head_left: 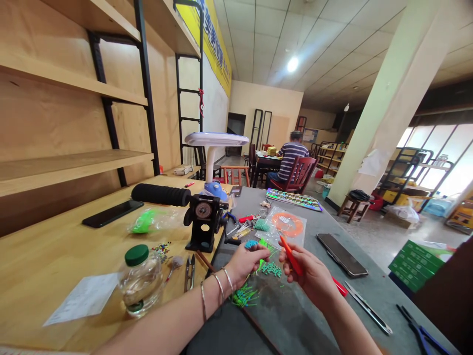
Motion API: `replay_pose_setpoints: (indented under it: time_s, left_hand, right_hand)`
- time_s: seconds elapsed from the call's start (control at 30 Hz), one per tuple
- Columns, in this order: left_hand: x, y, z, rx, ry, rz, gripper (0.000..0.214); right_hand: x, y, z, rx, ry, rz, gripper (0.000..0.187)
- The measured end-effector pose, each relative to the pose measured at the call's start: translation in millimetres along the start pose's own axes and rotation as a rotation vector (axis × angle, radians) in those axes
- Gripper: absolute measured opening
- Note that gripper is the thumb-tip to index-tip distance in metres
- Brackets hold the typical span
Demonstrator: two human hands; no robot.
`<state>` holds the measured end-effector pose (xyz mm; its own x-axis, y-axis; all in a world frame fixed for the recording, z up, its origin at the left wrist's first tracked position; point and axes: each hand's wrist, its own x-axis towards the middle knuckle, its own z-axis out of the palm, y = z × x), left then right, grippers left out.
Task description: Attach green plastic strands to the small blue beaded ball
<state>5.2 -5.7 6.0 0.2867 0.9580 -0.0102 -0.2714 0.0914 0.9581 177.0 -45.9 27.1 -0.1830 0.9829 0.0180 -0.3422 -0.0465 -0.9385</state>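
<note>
Head view: left hand [246, 261] pinching indistinct green piece [263, 244]; right hand [312, 277] gripping orange tool [287, 247], partly hiding it; both hovering over grey workshop tabletop [295, 328].

The tool [291, 259] near right is orange-red, the strands [264, 245] bright green. Near left, a green cap [136, 254]; grey table [384, 286]; far shirt [290, 157] striped blue-white; yellow banner [210, 39].

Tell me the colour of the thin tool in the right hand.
The tool in the right hand is orange; the head view shows it.
</note>
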Motion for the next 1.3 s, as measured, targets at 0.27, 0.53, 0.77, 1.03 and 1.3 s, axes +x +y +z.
replay_pose_setpoints:
  time_s: [0.27,0.53,0.77,1.03,1.3]
  left_hand:
    - [-0.5,0.4,0.1,0.009,0.008,0.035,0.029]
    - [1.6,-0.5,-3.2,0.006,0.024,0.042,0.031]
    - [1.8,-1.5,-3.0,0.023,0.062,0.076,0.03]
    - [-0.4,-1.4,-1.0,0.067,0.028,0.117,0.028]
    - [-1.5,-1.4,0.7,0.026,-0.019,0.042,0.026]
  right_hand:
    - [5.9,23.5,2.0,-0.138,0.067,-0.027,0.034]
    - [4.3,32.0,1.0,-0.306,0.116,-0.04,0.042]
    - [4.2,36.3,1.0,-0.462,0.071,-0.095,0.044]
    - [6.9,40.7,-4.3,-0.547,0.024,-0.099,0.055]
    - [3.5,35.3,-4.1,-0.554,0.015,-0.202,0.05]
